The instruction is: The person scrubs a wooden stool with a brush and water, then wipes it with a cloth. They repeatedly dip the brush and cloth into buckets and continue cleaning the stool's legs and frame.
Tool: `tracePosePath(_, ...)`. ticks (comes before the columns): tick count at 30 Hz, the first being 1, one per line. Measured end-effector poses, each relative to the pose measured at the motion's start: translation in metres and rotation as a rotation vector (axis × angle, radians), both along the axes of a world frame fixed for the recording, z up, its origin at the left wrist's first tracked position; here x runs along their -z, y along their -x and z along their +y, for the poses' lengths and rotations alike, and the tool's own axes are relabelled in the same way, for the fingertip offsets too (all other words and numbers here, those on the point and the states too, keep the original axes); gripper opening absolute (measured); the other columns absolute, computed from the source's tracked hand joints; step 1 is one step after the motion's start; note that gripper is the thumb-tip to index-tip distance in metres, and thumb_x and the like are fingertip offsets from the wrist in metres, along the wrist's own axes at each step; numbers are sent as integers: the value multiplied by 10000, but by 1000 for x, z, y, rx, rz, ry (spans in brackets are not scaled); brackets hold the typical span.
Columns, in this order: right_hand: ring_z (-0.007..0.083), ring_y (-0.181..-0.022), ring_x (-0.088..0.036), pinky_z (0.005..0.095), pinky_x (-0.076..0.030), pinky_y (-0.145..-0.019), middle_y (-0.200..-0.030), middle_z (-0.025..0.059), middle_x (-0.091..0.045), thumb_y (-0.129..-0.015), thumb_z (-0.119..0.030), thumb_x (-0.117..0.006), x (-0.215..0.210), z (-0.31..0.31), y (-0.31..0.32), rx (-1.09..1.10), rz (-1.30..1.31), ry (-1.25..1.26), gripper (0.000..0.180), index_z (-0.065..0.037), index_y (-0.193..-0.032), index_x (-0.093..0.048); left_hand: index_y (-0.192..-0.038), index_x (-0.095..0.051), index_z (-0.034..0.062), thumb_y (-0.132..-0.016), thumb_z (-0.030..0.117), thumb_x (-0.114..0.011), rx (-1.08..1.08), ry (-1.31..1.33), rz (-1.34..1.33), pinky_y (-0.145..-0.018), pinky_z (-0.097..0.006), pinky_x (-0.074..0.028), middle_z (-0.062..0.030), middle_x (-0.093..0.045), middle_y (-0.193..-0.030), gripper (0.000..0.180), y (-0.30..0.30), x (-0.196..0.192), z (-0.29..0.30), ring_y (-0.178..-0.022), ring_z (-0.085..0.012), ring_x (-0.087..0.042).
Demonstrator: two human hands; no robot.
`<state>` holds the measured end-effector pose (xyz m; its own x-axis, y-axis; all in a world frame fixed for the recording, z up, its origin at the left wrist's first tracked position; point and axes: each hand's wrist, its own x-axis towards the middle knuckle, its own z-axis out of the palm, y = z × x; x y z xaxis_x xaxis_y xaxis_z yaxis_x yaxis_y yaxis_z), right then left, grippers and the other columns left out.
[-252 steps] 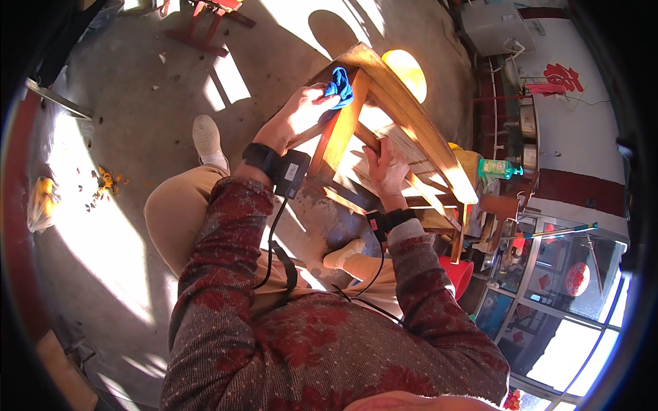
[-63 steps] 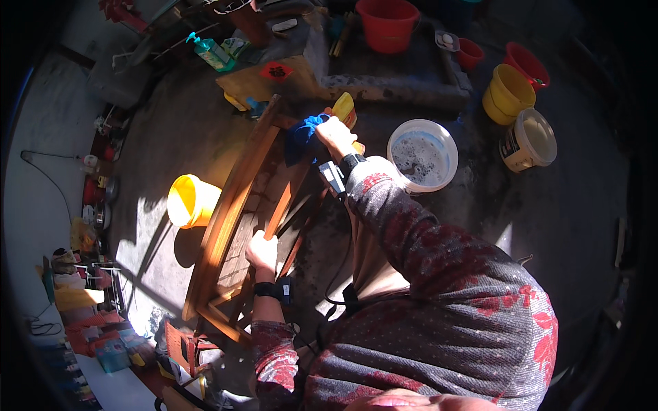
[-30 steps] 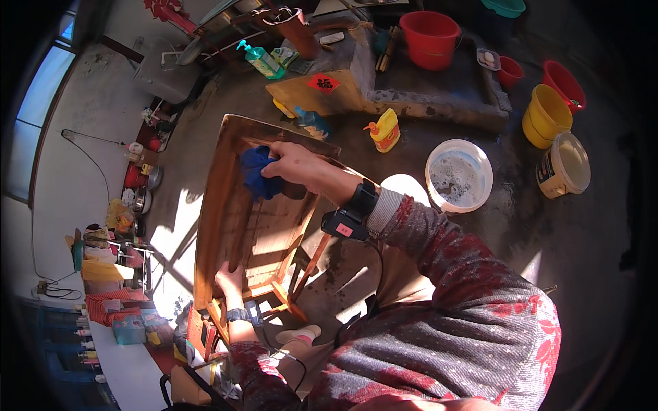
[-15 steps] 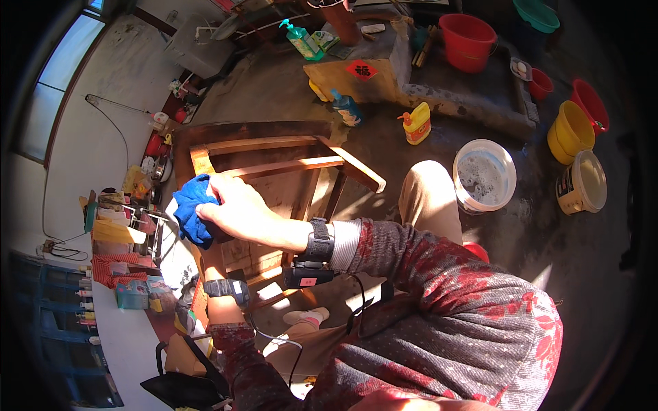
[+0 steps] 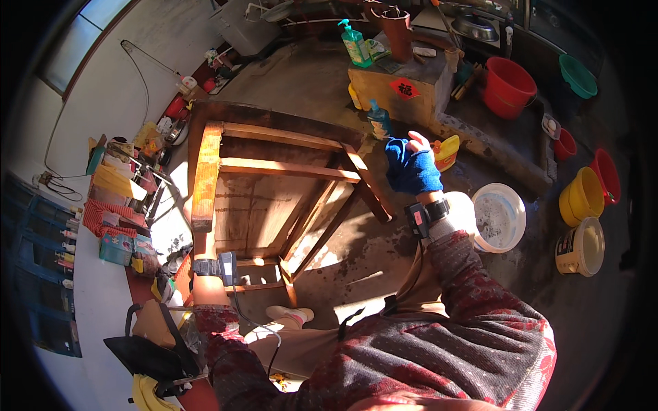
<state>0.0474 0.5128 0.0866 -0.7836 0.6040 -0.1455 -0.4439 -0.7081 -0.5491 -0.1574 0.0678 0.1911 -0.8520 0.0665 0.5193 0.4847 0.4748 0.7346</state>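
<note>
A wooden piece of furniture (image 5: 291, 168), perhaps a small table or chair, lies tipped over with its legs and rails showing. Its thick leg end on the left covers most of my left hand (image 5: 203, 245); only the part by the wrist shows, and its fingers are hidden. Well off to the right of the wood, my right hand (image 5: 418, 142) is closed on a blue cloth (image 5: 412, 171), which wraps over the fingers. Just beyond the cloth stand a blue bottle (image 5: 379, 122) and a yellow bottle (image 5: 447, 152), partly hidden by that hand.
A white bucket (image 5: 522, 222) of sudsy water stands right of my knee. Farther right are a yellow bucket (image 5: 576, 195), a cream tub (image 5: 591, 250) and red buckets (image 5: 510, 85). A low concrete ledge (image 5: 480, 140) runs behind. Cluttered shelves (image 5: 123, 181) line the left wall.
My right hand has carried the blue cloth rightward, from the wooden leg to beside the bottles. My left hand stays by the leg end. The view has shifted.
</note>
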Motion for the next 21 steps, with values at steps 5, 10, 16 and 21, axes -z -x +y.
tracePosePath(5, 144, -626, -566, 272, -483, -589, -733, 42, -612, -895, -290, -661, 49, -25, 17, -282, -249, -64, 257, -60, -792, -615, -715, -566, 86, -888, 171, -623, -40, -99, -78, -488, -231, -347, 67, -476, -617, 201, -1, -7, -16, -531, -48, -440)
tracePosePath(10, 135, -681, -631, 244, -491, -600, -841, 49, -680, -891, -339, -665, 45, -62, 14, -836, 5, 181, 303, -54, -994, -654, -714, -553, 108, -892, 167, -617, -45, -193, -153, -474, -222, -321, 77, -450, -608, 198, 0, -9, -28, -515, -40, -409)
tracePosePath(16, 122, -724, -624, 249, -480, -643, -845, 46, -675, -872, -303, -686, 25, -70, 22, -501, 18, -314, 301, -34, -1004, -653, -713, -537, 134, -897, 163, -611, -51, -312, -244, -458, -212, -289, 88, -420, -598, 200, -7, -17, -41, -495, -32, -372)
tracePosePath(21, 174, -656, -648, 271, -531, -586, -873, 80, -679, -888, -247, -637, -21, -55, 41, -657, 93, 44, 250, -34, -1020, -627, -712, -524, 156, -900, 159, -605, -60, -397, -255, -444, -203, -262, 98, -394, -589, 205, -24, -29, -48, -478, -24, -341)
